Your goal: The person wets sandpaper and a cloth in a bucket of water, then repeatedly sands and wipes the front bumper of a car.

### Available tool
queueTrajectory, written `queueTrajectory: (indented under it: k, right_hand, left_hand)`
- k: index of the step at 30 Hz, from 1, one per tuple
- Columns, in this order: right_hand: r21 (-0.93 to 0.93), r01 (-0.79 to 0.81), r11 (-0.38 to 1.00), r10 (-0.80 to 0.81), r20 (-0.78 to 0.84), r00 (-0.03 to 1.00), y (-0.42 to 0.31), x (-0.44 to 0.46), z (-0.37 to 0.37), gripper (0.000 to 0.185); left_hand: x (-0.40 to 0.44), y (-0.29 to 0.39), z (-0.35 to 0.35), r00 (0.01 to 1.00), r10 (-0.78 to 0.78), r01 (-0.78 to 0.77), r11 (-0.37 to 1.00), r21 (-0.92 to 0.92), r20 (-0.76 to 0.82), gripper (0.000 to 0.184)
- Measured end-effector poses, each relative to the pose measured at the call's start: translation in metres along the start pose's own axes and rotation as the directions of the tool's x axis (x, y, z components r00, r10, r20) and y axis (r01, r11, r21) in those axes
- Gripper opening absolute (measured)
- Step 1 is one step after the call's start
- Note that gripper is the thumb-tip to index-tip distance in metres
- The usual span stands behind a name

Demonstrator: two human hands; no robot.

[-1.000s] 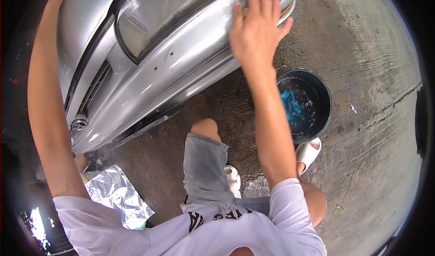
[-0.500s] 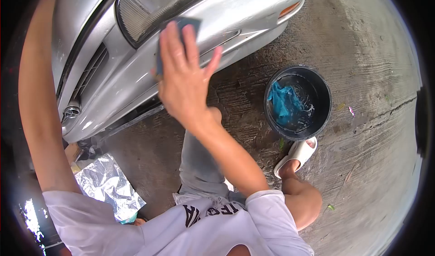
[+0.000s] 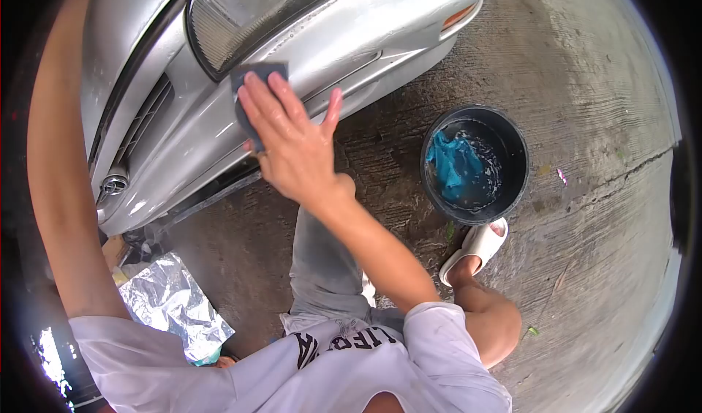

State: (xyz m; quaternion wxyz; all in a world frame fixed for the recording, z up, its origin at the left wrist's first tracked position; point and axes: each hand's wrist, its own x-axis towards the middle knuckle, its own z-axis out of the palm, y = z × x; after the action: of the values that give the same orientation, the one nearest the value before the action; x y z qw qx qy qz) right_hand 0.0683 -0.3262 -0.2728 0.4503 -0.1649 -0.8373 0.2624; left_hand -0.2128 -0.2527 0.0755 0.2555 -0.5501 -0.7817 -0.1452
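My right hand (image 3: pixel 296 139) presses a dark grey-blue pad (image 3: pixel 272 69) flat against the silver car bumper (image 3: pixel 344 43), just below the headlight (image 3: pixel 227 21). The thumb and fingers lie over the pad, and its upper edge shows past the fingertips. My left arm reaches up along the left side beside the hood, and my left hand is out of the frame at the top. The bumper's surface looks wet and shiny around the pad.
A black bucket (image 3: pixel 521 164) of water stands on the wet concrete at right, with a blue cloth (image 3: pixel 455 168) in it. My white-sandalled foot (image 3: pixel 482 243) is just below it. Silver foil sheeting (image 3: pixel 175 303) lies at lower left. The grille (image 3: pixel 146 117) is at left.
My right hand has swept the pad from the bumper's upper right corner down and left to below the headlight. The view has shifted slightly, showing more of the bumper's right end.
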Motion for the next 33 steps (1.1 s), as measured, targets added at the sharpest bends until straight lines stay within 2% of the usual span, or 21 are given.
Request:
queueTrajectory:
  k: [1, 3, 5, 6, 8, 10, 11, 13, 15, 16, 19, 20, 21, 22, 23, 24, 25, 27, 29, 32, 33]
  right_hand:
    - [-0.003, 0.018, 1.000, -0.018, -0.026, 0.999, 0.028, 0.017, -0.017, 0.064]
    - [-0.188, -0.105, 0.977, 0.079, -0.144, 0.987, 0.092, 0.064, -0.063, 0.066]
    - [-0.035, -0.285, 0.958, 0.259, -0.322, 0.911, 0.137, 0.100, -0.102, 0.053]
    - [-0.036, -0.294, 0.955, 0.267, -0.319, 0.909, 0.134, 0.093, -0.094, 0.053]
    - [0.069, -0.246, 0.967, 0.253, -0.384, 0.888, 0.109, 0.074, -0.054, 0.073]
    - [0.222, -0.186, 0.957, 0.229, -0.186, 0.956, 0.030, 0.016, 0.008, 0.085]
    - [0.246, -0.135, 0.960, 0.150, -0.044, 0.988, 0.000, -0.011, 0.031, 0.088]
    - [0.158, -0.085, 0.984, 0.097, -0.071, 0.993, 0.012, -0.014, 0.038, 0.089]
    - [0.156, -0.159, 0.975, 0.186, -0.175, 0.967, 0.061, 0.026, -0.008, 0.083]
    - [0.160, -0.168, 0.973, 0.195, -0.167, 0.967, 0.071, 0.034, -0.015, 0.083]
    - [0.302, -0.235, 0.924, 0.323, -0.286, 0.902, 0.090, 0.055, -0.035, 0.077]
    - [0.339, -0.238, 0.910, 0.353, -0.333, 0.874, 0.094, 0.061, -0.041, 0.077]
    - [0.334, -0.242, 0.911, 0.333, -0.247, 0.910, 0.065, 0.034, -0.013, 0.081]
    - [0.343, -0.229, 0.911, 0.306, -0.190, 0.933, 0.029, 0.004, 0.025, 0.088]
    - [0.447, -0.210, 0.869, 0.278, -0.090, 0.956, 0.001, -0.022, 0.047, 0.095]
    - [0.338, -0.224, 0.914, 0.261, -0.068, 0.963, 0.003, -0.022, 0.042, 0.090]
    - [0.222, -0.230, 0.948, 0.246, -0.045, 0.968, 0.013, -0.020, 0.036, 0.085]
    - [0.101, -0.358, 0.928, 0.371, -0.204, 0.906, 0.063, 0.033, -0.026, 0.083]
    - [0.252, -0.314, 0.915, 0.397, -0.429, 0.811, 0.130, 0.084, -0.065, 0.082]
    - [0.197, -0.289, 0.937, 0.349, -0.464, 0.814, 0.136, 0.090, -0.062, 0.081]
    - [0.127, -0.295, 0.947, 0.320, -0.405, 0.856, 0.105, 0.070, -0.045, 0.083]
  left_hand:
    - [-0.001, 0.004, 0.000, 1.000, 0.008, -0.008, 1.000, -0.002, -0.002, 0.056]
    - [-0.003, 0.009, -0.001, 1.000, -0.015, 0.015, 1.000, 0.023, -0.017, 0.057]
    - [-0.005, 0.011, -0.001, 1.000, -0.010, 0.010, 1.000, 0.000, -0.016, 0.057]
    - [-0.006, 0.011, 0.001, 1.000, -0.003, 0.002, 1.000, -0.028, -0.020, 0.058]
    - [-0.002, 0.010, 0.001, 1.000, -0.014, 0.014, 1.000, -0.026, -0.013, 0.057]
    - [-0.005, 0.010, -0.001, 0.999, -0.041, 0.041, 0.999, -0.012, -0.002, 0.055]
    - [-0.007, 0.014, 0.000, 0.999, -0.047, 0.047, 0.999, -0.016, -0.009, 0.055]
    - [-0.002, 0.018, -0.001, 0.999, -0.039, 0.038, 0.999, -0.020, -0.026, 0.055]
    - [-0.001, 0.013, -0.002, 0.994, -0.109, 0.109, 0.993, 0.033, -0.001, 0.055]
    - [-0.002, 0.012, -0.001, 0.994, -0.113, 0.112, 0.993, 0.035, 0.011, 0.055]
    - [-0.005, 0.022, -0.001, 0.995, -0.098, 0.098, 0.995, 0.017, 0.013, 0.055]
    - [-0.006, 0.023, -0.003, 0.994, -0.113, 0.111, 0.987, 0.115, 0.006, 0.055]
    - [-0.007, 0.022, -0.005, 0.992, -0.129, 0.128, 0.968, 0.216, -0.007, 0.055]
    - [-0.006, 0.011, -0.004, 0.992, -0.123, 0.124, 0.969, 0.212, -0.015, 0.055]
    - [0.000, -0.009, -0.002, 1.000, 0.008, -0.010, 0.974, 0.226, 0.008, 0.056]
    - [0.006, -0.024, -0.001, 0.989, 0.144, -0.147, 0.960, 0.236, 0.032, 0.058]
    - [0.011, -0.031, -0.002, 0.987, 0.160, -0.160, 0.959, 0.235, 0.020, 0.058]
    - [0.019, -0.044, 0.005, 0.984, 0.148, -0.134, 0.982, 0.137, -0.098, 0.054]
    - [0.016, -0.071, 0.010, 0.982, 0.181, -0.174, 0.977, 0.121, -0.052, 0.051]
    - [0.027, -0.102, 0.000, 0.961, 0.277, -0.276, 0.956, 0.097, 0.012, 0.046]
    - [0.032, -0.103, -0.003, 0.951, 0.309, -0.310, 0.946, 0.094, 0.024, 0.045]
